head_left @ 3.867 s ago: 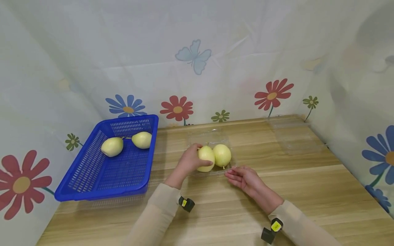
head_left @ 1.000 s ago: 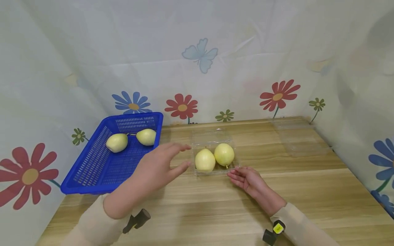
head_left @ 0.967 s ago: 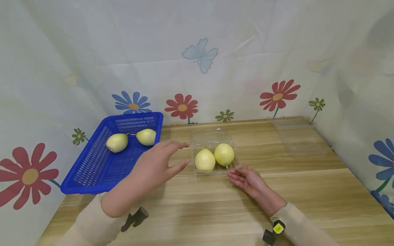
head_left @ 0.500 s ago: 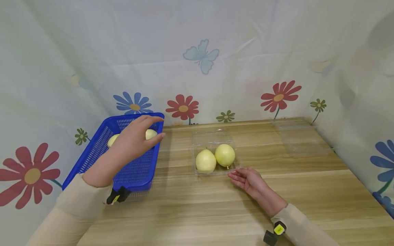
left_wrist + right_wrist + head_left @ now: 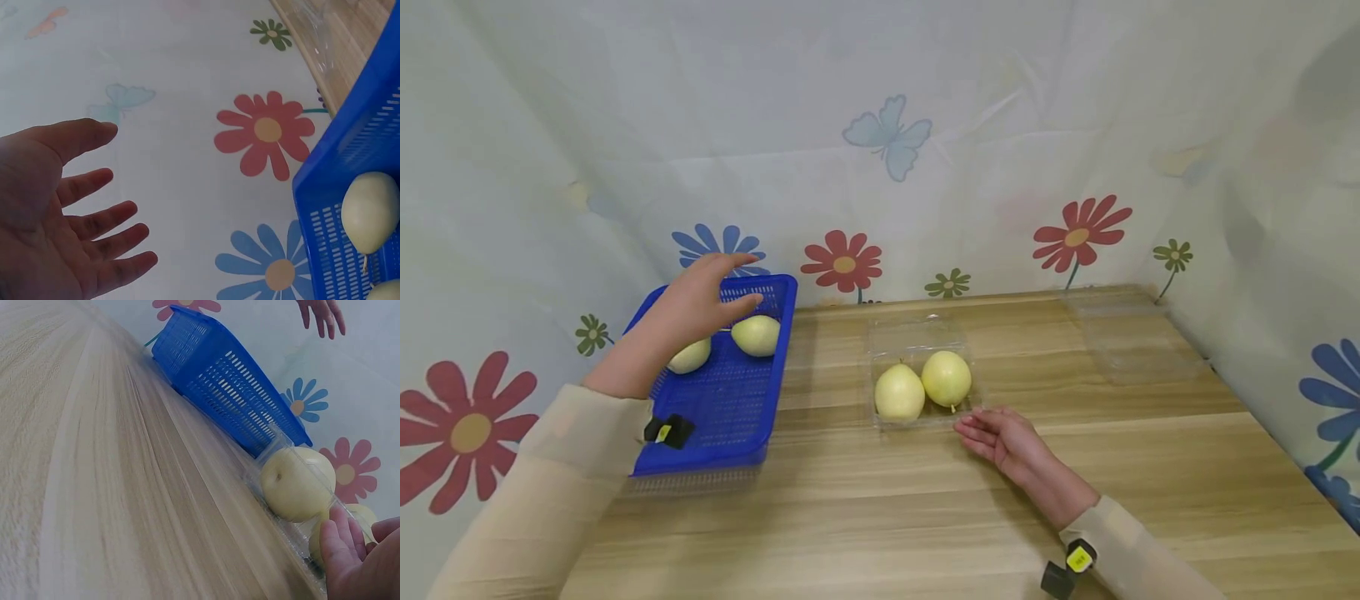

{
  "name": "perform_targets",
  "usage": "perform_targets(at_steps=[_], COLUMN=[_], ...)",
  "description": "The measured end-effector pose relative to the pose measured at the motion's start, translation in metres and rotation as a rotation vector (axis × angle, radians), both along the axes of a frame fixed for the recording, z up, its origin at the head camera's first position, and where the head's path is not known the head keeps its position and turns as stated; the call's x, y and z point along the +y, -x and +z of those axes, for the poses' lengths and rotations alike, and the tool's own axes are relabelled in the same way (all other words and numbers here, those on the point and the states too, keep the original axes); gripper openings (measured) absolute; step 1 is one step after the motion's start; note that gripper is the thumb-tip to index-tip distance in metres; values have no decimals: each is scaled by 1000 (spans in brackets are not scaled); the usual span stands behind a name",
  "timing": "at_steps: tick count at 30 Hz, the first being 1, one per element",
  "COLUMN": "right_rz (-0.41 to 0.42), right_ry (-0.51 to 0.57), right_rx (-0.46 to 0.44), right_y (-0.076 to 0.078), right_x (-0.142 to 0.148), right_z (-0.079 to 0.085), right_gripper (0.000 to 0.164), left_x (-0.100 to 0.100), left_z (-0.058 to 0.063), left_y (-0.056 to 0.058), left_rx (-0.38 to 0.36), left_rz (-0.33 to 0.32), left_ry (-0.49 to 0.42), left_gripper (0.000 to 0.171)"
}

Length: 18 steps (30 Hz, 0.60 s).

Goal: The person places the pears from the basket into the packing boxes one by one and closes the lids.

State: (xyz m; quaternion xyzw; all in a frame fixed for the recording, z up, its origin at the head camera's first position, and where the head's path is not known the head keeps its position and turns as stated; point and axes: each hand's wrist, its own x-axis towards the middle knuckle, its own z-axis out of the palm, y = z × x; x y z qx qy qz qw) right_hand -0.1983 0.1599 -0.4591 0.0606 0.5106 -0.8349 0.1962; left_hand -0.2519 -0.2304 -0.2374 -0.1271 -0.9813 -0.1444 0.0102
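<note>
My left hand (image 5: 688, 304) hovers over the blue plastic basket (image 5: 752, 450), its fingers spread and nothing between them. Inside the basket lie two pale yellow-green pears, one pear (image 5: 757, 335) at the right wall and another pear (image 5: 691, 358) partly hidden by my hand. A clear plastic container (image 5: 916, 335) with its lid folded back stands at mid-table. It holds a left pear (image 5: 899, 393) and a right pear (image 5: 947, 379), side by side. My right hand (image 5: 1007, 446) rests its loosely extended fingers at the container's front right corner. The right wrist view shows them against its wall (image 5: 294, 528).
Another clear plastic container (image 5: 1131, 333) lies at the back right of the wooden table (image 5: 880, 517). A white curtain (image 5: 1000, 192) printed with flowers hangs behind the table and along both sides.
My left hand has let go of the left pear in the container and moved left and back until it is above the basket. My right hand has stayed at the container's corner.
</note>
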Motion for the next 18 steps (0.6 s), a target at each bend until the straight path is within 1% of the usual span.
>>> perform_targets(at_steps=[3,7,13,18], right_rz=[1,1,4,6], right_ry=[-5,0,-6,-13], right_rx=[4,5,7,11], right_y=[0,1,1,1], right_x=[0,0,0,0], right_z=[0,0,-1,-2], right_gripper=[30,30,31,32], left_x=[-8,-21,-41,-54], left_z=[-3,-9,-21,-31], left_y=[9,23,43,53], left_rx=[27,26,12,0], left_rz=[-5,-7,-7,-9], left_ry=[26,47,24,7], left_gripper=[67,73,70,68])
